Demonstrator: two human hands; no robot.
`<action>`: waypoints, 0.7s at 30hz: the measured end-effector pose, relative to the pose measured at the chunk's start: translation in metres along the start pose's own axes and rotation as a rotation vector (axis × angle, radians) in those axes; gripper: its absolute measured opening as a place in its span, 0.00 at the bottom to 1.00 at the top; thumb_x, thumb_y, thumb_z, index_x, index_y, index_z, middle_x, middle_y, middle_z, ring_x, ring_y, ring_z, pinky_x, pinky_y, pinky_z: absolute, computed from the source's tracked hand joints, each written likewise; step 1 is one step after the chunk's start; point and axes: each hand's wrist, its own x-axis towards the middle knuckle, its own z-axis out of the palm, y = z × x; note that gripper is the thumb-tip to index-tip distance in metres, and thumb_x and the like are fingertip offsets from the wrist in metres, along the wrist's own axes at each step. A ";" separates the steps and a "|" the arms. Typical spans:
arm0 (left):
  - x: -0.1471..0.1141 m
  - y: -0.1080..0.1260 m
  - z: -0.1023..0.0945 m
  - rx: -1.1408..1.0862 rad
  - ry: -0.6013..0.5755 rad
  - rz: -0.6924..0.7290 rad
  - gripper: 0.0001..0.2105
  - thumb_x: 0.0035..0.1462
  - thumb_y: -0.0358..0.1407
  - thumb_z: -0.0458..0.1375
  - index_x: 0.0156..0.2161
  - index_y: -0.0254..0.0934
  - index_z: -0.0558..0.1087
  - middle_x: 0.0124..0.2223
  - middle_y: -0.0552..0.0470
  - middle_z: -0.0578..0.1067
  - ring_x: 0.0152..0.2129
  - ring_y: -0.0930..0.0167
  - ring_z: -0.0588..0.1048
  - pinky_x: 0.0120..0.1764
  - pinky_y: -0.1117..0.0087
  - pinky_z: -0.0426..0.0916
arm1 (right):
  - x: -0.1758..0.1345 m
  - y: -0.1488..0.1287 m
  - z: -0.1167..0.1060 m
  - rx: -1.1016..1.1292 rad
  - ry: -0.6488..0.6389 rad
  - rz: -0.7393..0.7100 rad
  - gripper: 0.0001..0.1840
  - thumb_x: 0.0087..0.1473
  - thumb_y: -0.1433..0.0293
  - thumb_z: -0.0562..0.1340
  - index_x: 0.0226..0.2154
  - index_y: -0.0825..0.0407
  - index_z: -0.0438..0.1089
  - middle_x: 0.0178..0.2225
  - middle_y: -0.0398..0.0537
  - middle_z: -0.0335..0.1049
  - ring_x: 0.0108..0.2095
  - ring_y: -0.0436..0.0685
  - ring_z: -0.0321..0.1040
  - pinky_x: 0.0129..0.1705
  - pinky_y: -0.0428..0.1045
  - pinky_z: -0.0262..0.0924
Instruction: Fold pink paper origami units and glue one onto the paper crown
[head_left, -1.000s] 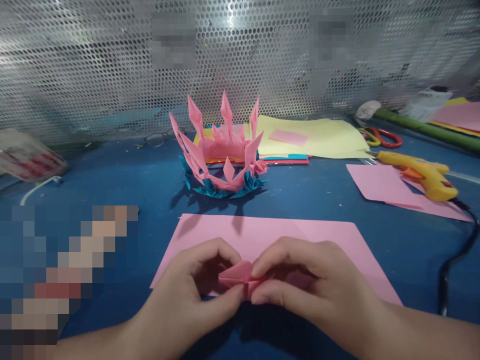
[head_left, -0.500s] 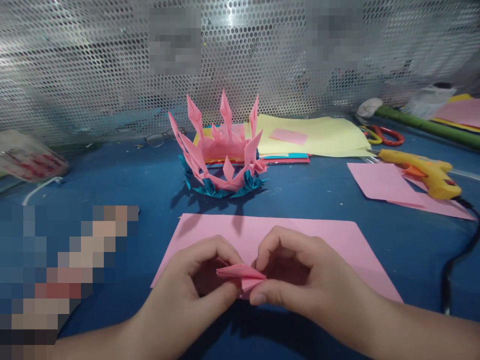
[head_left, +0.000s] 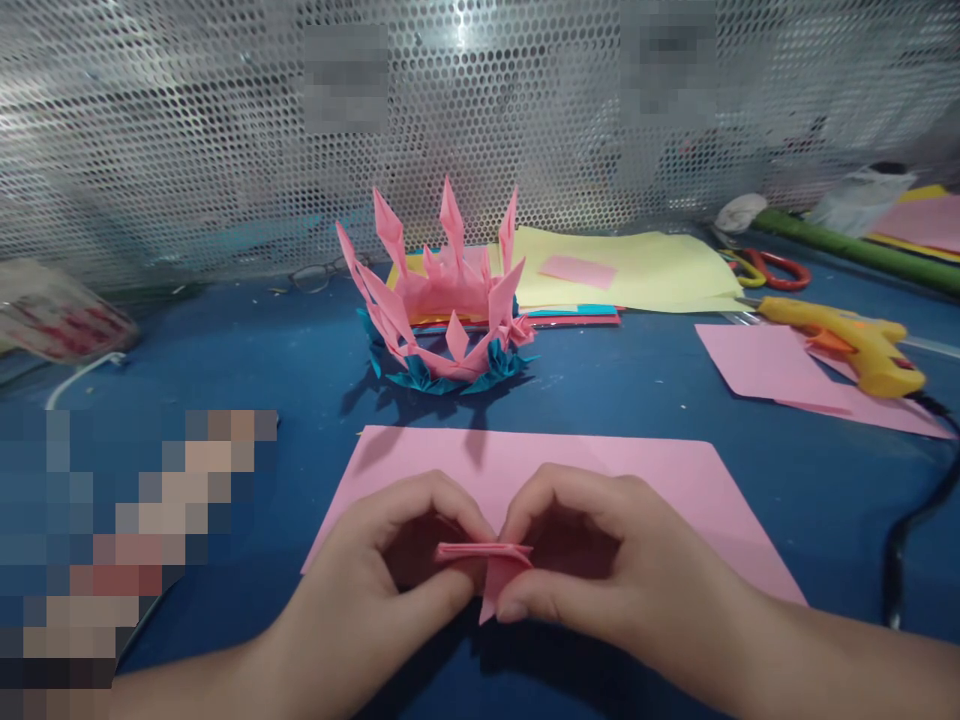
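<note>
Tipped edge-on since the earlier frame, the folded pink paper [head_left: 499, 577] is pinched in the left hand [head_left: 349, 580] and right hand [head_left: 652, 570] near the pink sheet [head_left: 600, 455], seemingly well folded, remaining folds unclear.

The folded piece [head_left: 510, 570] is smooth, matt paper with crisp creases, and the crown [head_left: 457, 340] is the same matt paper. The flat sheet [head_left: 570, 465] looks smooth and dull. The worktop [head_left: 225, 360] has a low sheen. The glue gun [head_left: 832, 335] is smooth plastic; the perforated screen [head_left: 510, 110] is shiny metal. The blurred tub [head_left: 67, 315] seems clear plastic.
</note>
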 end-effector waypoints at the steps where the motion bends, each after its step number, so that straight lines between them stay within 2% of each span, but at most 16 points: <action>1: 0.000 0.000 0.000 -0.009 -0.002 -0.012 0.12 0.44 0.20 0.60 0.28 0.41 0.78 0.27 0.60 0.78 0.26 0.74 0.76 0.31 0.79 0.70 | 0.000 0.000 0.000 0.001 0.009 -0.001 0.13 0.44 0.70 0.77 0.28 0.50 0.73 0.27 0.38 0.77 0.29 0.51 0.72 0.35 0.44 0.65; 5: 0.000 0.000 0.001 -0.059 -0.008 -0.039 0.11 0.44 0.21 0.61 0.28 0.41 0.79 0.26 0.60 0.78 0.25 0.74 0.76 0.31 0.79 0.72 | 0.000 0.000 -0.001 0.018 0.018 0.008 0.11 0.45 0.74 0.75 0.27 0.49 0.73 0.26 0.36 0.77 0.29 0.49 0.73 0.33 0.42 0.66; 12: 0.004 0.001 -0.001 -0.008 -0.026 -0.043 0.07 0.47 0.24 0.64 0.29 0.39 0.79 0.27 0.58 0.77 0.25 0.74 0.76 0.32 0.78 0.71 | -0.002 0.001 0.000 0.125 -0.020 0.029 0.09 0.51 0.75 0.72 0.29 0.48 0.72 0.29 0.38 0.81 0.34 0.51 0.79 0.40 0.44 0.70; 21: 0.002 0.000 -0.001 0.002 -0.038 -0.056 0.04 0.50 0.28 0.66 0.29 0.38 0.78 0.26 0.58 0.76 0.25 0.74 0.75 0.32 0.78 0.71 | -0.001 0.000 -0.001 0.052 0.037 0.022 0.10 0.47 0.69 0.75 0.28 0.48 0.74 0.26 0.36 0.77 0.30 0.49 0.75 0.35 0.43 0.68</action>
